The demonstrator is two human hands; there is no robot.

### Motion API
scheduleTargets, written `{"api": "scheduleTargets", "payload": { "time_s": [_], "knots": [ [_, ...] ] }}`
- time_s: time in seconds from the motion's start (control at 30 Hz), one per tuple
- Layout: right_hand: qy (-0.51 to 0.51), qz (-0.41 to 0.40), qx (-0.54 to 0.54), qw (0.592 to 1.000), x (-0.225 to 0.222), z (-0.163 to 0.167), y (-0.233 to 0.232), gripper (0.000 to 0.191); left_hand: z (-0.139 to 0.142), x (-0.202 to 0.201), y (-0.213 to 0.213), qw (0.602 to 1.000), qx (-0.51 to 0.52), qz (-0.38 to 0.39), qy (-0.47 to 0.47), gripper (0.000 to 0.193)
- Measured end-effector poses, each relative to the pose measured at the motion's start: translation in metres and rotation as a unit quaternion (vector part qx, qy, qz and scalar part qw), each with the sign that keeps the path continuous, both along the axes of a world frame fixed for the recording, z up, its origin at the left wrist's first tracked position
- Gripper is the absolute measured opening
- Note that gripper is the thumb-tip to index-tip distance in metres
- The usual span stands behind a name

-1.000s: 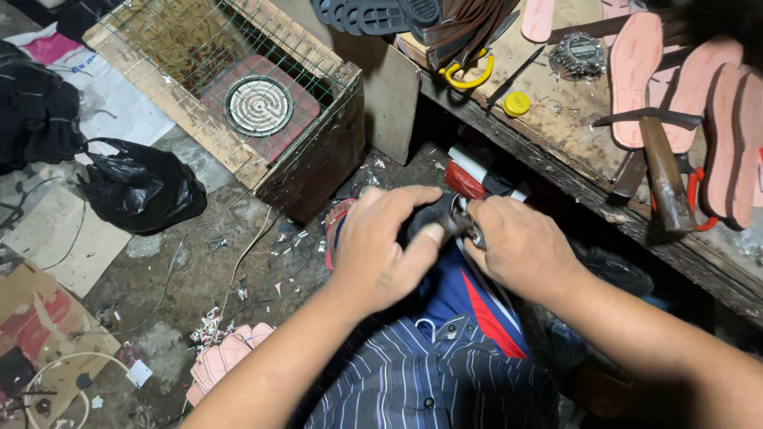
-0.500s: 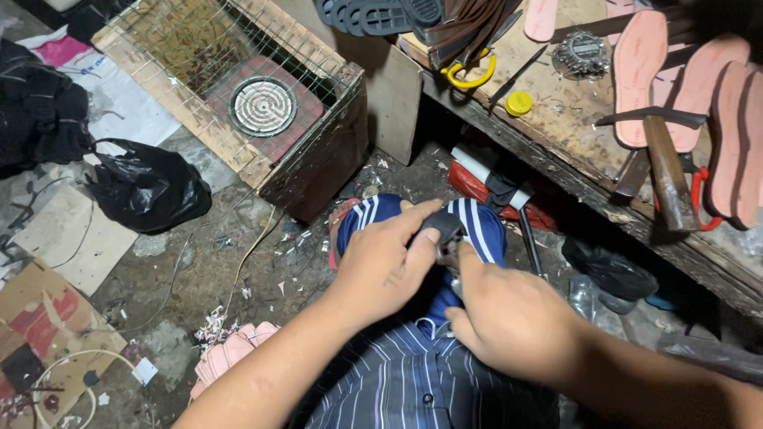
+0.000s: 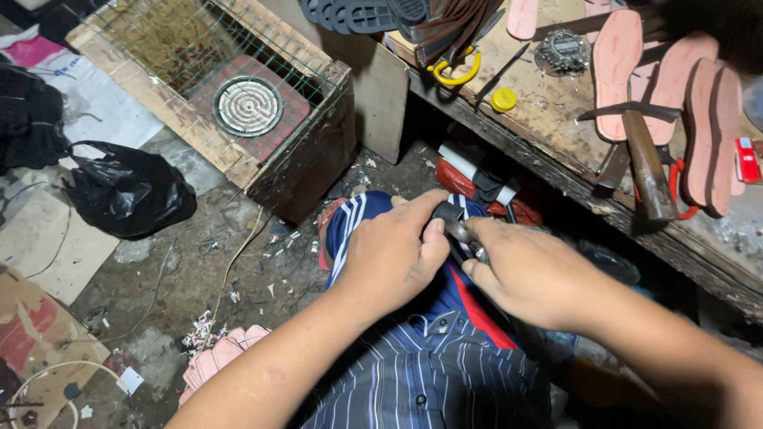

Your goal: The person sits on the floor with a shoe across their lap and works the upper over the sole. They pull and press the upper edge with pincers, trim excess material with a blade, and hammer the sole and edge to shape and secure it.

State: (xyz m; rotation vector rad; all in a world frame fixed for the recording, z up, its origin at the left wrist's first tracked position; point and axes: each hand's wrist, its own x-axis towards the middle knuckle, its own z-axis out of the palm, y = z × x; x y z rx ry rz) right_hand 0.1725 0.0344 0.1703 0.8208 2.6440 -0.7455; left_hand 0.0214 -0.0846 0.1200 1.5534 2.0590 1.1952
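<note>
Strap (image 3: 447, 213), dark, sits pinched on my knee between both hands: my left hand (image 3: 391, 256) closes on it, my right hand (image 3: 528, 274) grips a small metal tool (image 3: 467, 238) against it. Hammer (image 3: 645, 163) lies on the worktop (image 3: 548, 119).

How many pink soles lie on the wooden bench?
4 at least: one left of the hammer, two overlapping at its right, one cut by the top edge. Others may be hidden off-frame.
</note>
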Motion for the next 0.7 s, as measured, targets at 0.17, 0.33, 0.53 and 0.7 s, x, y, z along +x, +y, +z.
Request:
{"api": "scheduleTargets", "payload": {
  "time_s": [0.17, 0.33, 0.53, 0.7],
  "knots": [
    [-0.1, -0.001, 0.067, 0.993, 0.013, -0.011, 0.008, 0.028, 0.0, 0.01, 0.005, 1.0, 0.004, 0.006, 0.02, 0.04],
    [0.171, -0.014, 0.154, 0.973, 0.003, -0.071, 0.004, 0.027, -0.003, -0.002, 0.008, 1.0, -0.007, 0.007, 0.019, 0.035],
    [0.214, -0.031, 0.188, 0.958, -0.005, -0.084, -0.019, 0.039, -0.005, -0.013, 0.01, 1.0, 0.003, 0.009, -0.008, 0.03],
    [0.046, -0.005, -0.007, 0.999, 0.006, -0.052, -0.022, 0.042, -0.003, -0.008, -0.004, 0.998, 0.045, -0.033, -0.014, 0.037]
  ]
}}
